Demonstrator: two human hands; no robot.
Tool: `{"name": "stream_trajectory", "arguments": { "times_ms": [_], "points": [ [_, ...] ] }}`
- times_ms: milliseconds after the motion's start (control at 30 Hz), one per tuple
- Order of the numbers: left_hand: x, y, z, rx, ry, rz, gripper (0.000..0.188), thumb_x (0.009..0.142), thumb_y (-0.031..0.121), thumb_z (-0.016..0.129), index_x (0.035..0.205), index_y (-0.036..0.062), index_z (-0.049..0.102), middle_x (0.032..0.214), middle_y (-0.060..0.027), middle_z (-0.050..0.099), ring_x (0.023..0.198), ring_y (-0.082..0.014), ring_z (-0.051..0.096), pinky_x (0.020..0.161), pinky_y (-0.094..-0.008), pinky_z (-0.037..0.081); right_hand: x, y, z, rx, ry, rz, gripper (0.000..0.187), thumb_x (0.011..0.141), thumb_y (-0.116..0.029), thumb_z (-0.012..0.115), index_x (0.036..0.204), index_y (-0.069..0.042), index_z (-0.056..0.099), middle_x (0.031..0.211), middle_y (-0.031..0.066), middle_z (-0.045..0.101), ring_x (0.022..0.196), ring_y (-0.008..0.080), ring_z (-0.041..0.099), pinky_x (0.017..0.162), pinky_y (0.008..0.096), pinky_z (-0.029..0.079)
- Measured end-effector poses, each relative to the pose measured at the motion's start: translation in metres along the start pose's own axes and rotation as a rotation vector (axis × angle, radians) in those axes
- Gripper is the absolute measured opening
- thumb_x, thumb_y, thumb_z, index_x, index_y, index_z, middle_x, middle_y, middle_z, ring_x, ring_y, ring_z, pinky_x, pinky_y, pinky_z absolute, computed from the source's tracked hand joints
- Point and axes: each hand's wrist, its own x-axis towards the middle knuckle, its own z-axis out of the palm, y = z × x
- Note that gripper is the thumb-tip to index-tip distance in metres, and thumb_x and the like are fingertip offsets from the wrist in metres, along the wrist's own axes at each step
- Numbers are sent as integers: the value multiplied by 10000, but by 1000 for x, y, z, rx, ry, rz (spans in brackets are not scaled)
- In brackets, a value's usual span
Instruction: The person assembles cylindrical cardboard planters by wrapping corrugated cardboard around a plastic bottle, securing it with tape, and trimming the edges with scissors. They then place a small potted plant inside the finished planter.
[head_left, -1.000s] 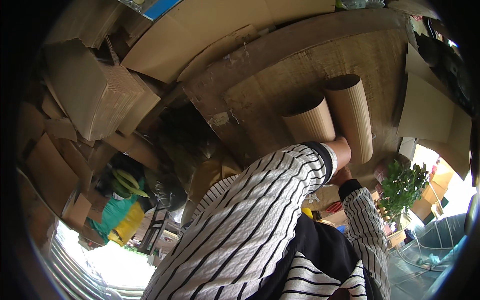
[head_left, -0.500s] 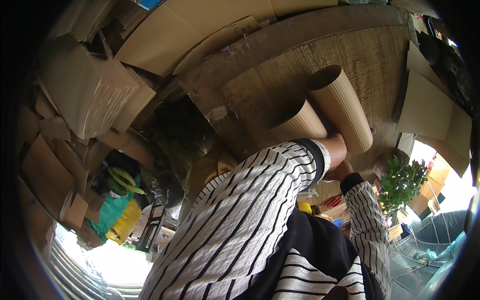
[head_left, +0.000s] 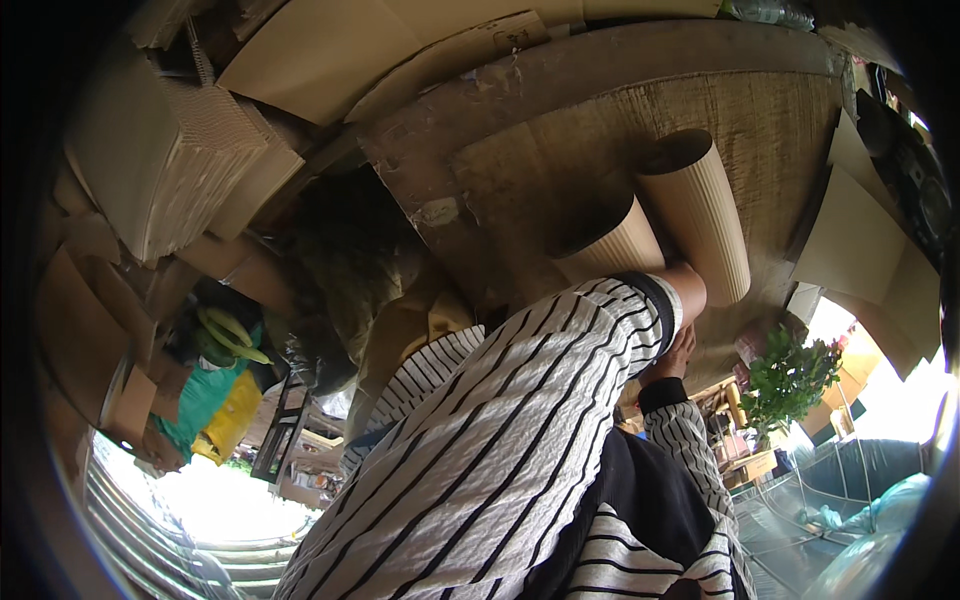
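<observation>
Two tan rolls of ribbed corrugated cardboard lie side by side on a worn brown wooden board: a longer right roll (head_left: 702, 215) and a left roll (head_left: 622, 246), partly covered by my left sleeve. My left hand (head_left: 688, 290) shows only its wrist side past the dark cuff, just below the rolls' near ends; its fingers are hidden. Close under that cuff is my right hand (head_left: 676, 357), its visible fingers bent and pressed together. What it holds, if anything, is concealed behind my left arm. Both sleeves are white with black stripes.
The wooden board (head_left: 520, 190) has a raised dark edge. Stacked cardboard (head_left: 190, 150) stands at the left, with flat sheets (head_left: 330, 50) along the far side. A leafy plant (head_left: 795, 385) and bent cardboard (head_left: 860, 240) are at the right. Green and yellow bags (head_left: 225, 410) lie lower left.
My right forearm has swung left and its hand has come nearer to me. My left forearm has shifted slightly right in the view. The two rolls still lie side by side.
</observation>
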Motion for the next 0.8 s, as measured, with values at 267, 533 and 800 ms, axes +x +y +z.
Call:
{"name": "stream_trajectory", "arguments": {
  "times_ms": [267,533,800],
  "points": [
    [-8,-16,-11,-10,-1,-8,724,619,612,799,1086,63,733,1175,-140,695,1086,-276,656,949,-419,491,24,19,-7,23,-139,-25,1381,435,-401,946,1510,-45,156,1481,218,326,1345,411,347,1135,526,289],
    [-32,-29,-34,-21,-43,-12,708,633,624,786,1061,61,750,1158,-140,706,1067,-273,668,937,-413,502,53,36,-34,154,-353,-65,1332,424,-345,955,1491,-27,223,1437,237,376,1316,443,377,1107,515,360],
    [-37,-121,-62,-378,-162,-49,801,771,703,652,1177,15,697,1218,-180,671,1120,-308,638,976,-388,484,83,70,-29,191,-454,-181,1332,421,-356,951,1482,-13,223,1375,248,438,1277,422,452,1087,471,409]
  ]
}}
